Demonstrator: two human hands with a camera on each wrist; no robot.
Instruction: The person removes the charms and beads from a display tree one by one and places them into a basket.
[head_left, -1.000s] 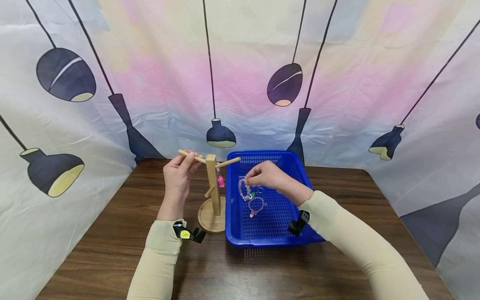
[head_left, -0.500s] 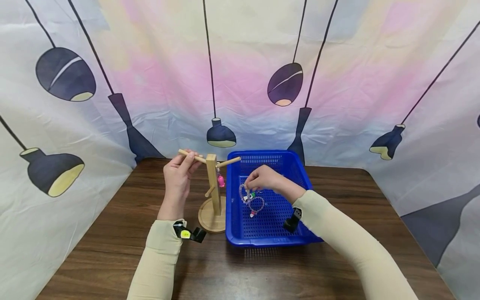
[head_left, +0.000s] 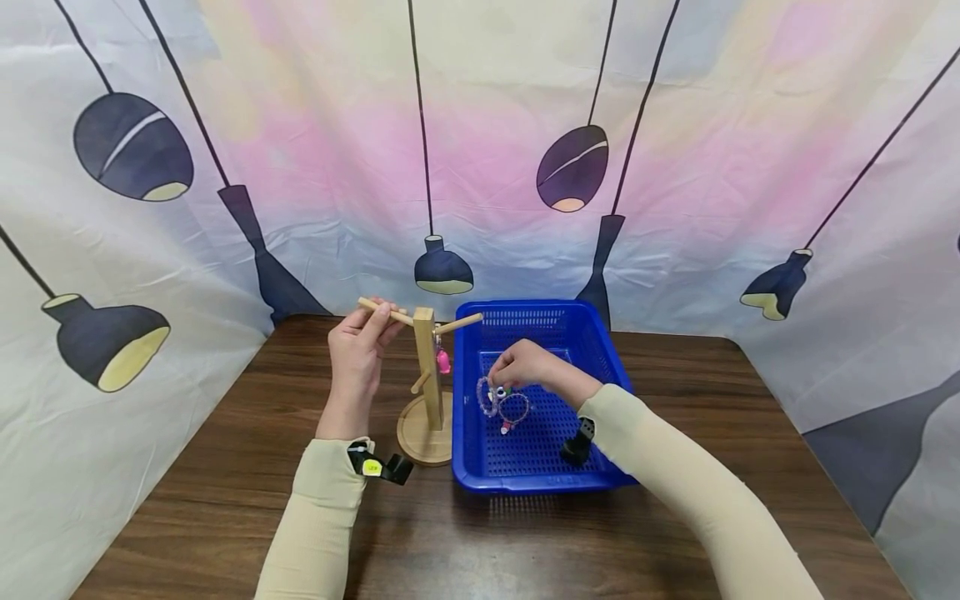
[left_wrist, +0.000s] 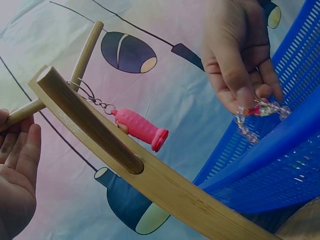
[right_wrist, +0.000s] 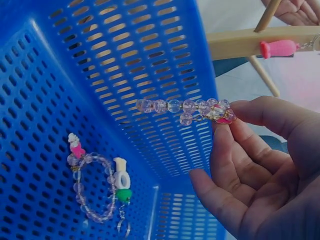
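Note:
My left hand [head_left: 354,354] pinches the upper left peg of a wooden peg stand [head_left: 427,358]. A pink keychain [left_wrist: 137,126] hangs by its metal ring from another peg. My right hand [head_left: 527,364] pinches a bracelet of clear pinkish beads [right_wrist: 173,106] between thumb and fingertips, over the left part of the blue basket [head_left: 517,483]. Below it in the right wrist view, a second beaded bracelet [right_wrist: 110,183] with a pink and white charm lies on the basket floor. Beside that bracelet is a green and white keychain [right_wrist: 124,195] with a metal ring.
The stand's round base [head_left: 416,437] stands close against the basket's left wall. Both are on a dark wooden table [head_left: 360,550]. Behind the table hangs a cloth [head_left: 337,167] printed with lamps. Each wrist wears a black camera strap.
My right hand has moved slightly lower in the head view, taking the held bracelet with it. The left hand keeps its place on the peg, and the stand has not moved.

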